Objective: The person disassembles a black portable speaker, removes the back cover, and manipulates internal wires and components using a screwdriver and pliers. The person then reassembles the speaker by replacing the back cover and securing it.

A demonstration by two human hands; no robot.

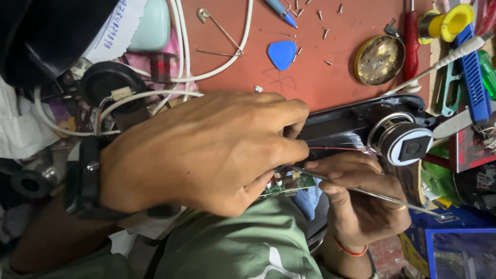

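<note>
One green board point(287, 185): left hand point(206, 150) curled, gripping it; right hand point(356, 199) pinches a probe point(361, 191) beside it; one speaker point(405, 144) nearby.

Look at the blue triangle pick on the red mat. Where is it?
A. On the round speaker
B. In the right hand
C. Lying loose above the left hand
C: the blue triangular pick lies untouched on the red mat, above the left hand.

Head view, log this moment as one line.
left hand: holds green circuit board | right hand: holds thin metal rod at board | speaker: beside, on black housing
</note>
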